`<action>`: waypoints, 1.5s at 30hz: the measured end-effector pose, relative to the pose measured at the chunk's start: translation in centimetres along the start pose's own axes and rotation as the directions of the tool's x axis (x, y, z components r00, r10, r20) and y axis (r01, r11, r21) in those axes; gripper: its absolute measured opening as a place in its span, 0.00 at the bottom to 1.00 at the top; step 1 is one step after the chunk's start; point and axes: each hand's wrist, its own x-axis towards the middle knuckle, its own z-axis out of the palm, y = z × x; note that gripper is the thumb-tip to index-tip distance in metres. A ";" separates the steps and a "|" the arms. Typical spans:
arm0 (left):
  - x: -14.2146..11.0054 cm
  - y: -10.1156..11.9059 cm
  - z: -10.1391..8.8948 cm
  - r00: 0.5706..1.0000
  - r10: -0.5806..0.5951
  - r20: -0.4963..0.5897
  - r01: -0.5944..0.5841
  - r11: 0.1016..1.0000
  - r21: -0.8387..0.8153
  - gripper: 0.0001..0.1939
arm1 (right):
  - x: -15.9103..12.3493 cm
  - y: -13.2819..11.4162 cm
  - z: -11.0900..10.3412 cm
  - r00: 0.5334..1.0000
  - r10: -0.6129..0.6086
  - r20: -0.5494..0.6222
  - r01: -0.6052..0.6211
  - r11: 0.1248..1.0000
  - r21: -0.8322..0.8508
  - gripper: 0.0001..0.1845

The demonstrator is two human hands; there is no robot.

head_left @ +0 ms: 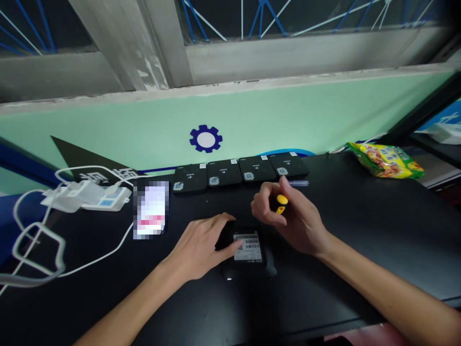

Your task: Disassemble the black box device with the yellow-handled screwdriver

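A black device (265, 269) with a white barcode label (249, 251) on its upper face lies on the dark table. My left hand (205, 245) grips its left side, the thumb over the label's edge and the fingers at its far edge. Just above and right of the device, my right hand (293, 216) is raised with curled fingers. It is closed on a screwdriver-like tool with a yellow-and-black handle (282, 199). The rounded yellow end shows beside the thumb; the tool's other end is hidden.
Several flat black boxes (226, 173) stand in a row near the green wall. A phone (151, 210) with a blurred screen and a white power strip (108, 198) with looping cables are left. A purple-tinted clear strip (298, 183) lies behind my right hand; a yellow-green snack bag (387, 161) is far right.
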 end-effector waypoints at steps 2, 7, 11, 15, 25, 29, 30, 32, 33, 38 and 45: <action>-0.1 -0.1 0.0 1.000 -0.003 0.001 0.003 1.000 -0.007 0.22 | -0.1 0.1 0.1 1.000 0.008 0.014 -0.009 0.998 0.056 0.19; -0.2 -0.7 0.5 1.000 0.011 -0.018 -0.011 1.000 -0.017 0.22 | 0.0 -0.1 0.1 0.999 -0.017 0.034 0.016 1.000 0.021 0.16; -0.3 -1.0 0.9 0.999 0.021 -0.039 -0.022 0.999 -0.034 0.22 | 0.0 -0.1 0.2 0.999 -0.031 0.014 0.032 0.999 -0.039 0.32; -0.2 -0.8 0.6 0.999 0.007 -0.035 -0.009 0.999 -0.048 0.22 | -0.1 0.0 0.3 1.000 0.014 0.009 -0.015 0.997 0.080 0.15; -0.3 -0.9 0.5 1.000 -0.001 -0.029 0.000 0.999 -0.051 0.20 | 0.1 -0.3 0.2 0.999 0.005 0.053 -0.002 0.998 -0.056 0.32; -0.3 -0.7 0.4 1.000 0.005 -0.030 -0.006 0.999 -0.044 0.21 | -0.2 -0.1 0.2 1.000 0.029 0.005 -0.029 0.999 0.040 0.20; -0.2 -0.7 0.4 1.000 0.000 -0.030 -0.002 0.999 -0.044 0.20 | -0.2 0.0 0.1 1.000 0.029 -0.001 -0.029 0.998 0.062 0.16; -0.1 -0.6 0.6 0.999 -0.017 -0.028 0.016 0.999 -0.040 0.19 | -0.2 0.0 -0.2 1.000 0.024 -0.003 -0.024 0.997 0.071 0.13; 0.0 -0.6 0.7 0.999 -0.026 -0.028 0.025 0.999 -0.042 0.18 | -0.1 0.1 -0.3 1.000 0.015 -0.006 -0.015 0.998 0.059 0.13; 0.5 -0.4 1.7 0.995 0.002 -0.097 -0.005 0.999 -0.038 0.34 | 0.1 0.5 -1.0 1.000 -0.008 -0.002 0.008 1.000 -0.023 0.31; 0.5 -0.7 1.8 0.993 -0.026 -0.115 0.015 0.995 -0.099 0.29 | -0.3 0.7 -1.0 0.997 0.064 -0.051 -0.061 0.997 0.057 0.22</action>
